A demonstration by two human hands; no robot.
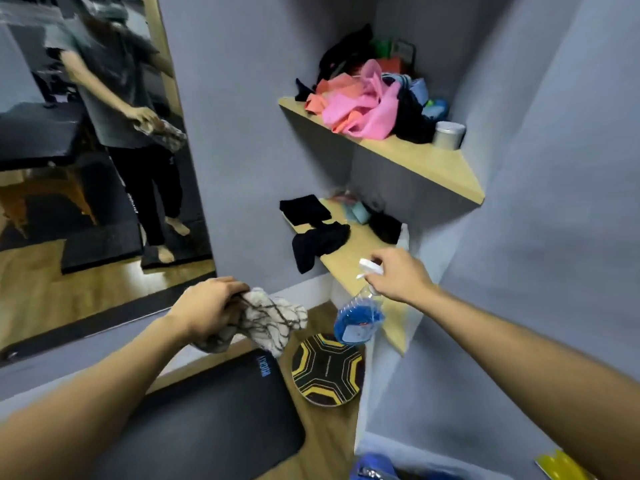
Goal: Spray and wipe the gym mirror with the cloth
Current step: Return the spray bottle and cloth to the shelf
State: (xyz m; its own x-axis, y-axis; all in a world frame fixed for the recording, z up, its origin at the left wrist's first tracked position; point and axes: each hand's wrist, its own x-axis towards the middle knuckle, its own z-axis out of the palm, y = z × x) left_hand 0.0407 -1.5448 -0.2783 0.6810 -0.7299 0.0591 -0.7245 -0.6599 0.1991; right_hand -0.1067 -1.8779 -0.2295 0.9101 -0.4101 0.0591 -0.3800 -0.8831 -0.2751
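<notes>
Both grips are occupied: left hand (207, 311) bunches a soft, limp cloth (273, 320); right hand (401, 273) holds a spray bottle (358, 318) by its neck, likely light and slippery, beside the lower shelf (349, 261). Mirror (86, 168) stands left.

The one camera sits on the person's head. It looks down and forward, close to the corner shelves (408, 157). The mirror (86, 168) is left of them.
</notes>
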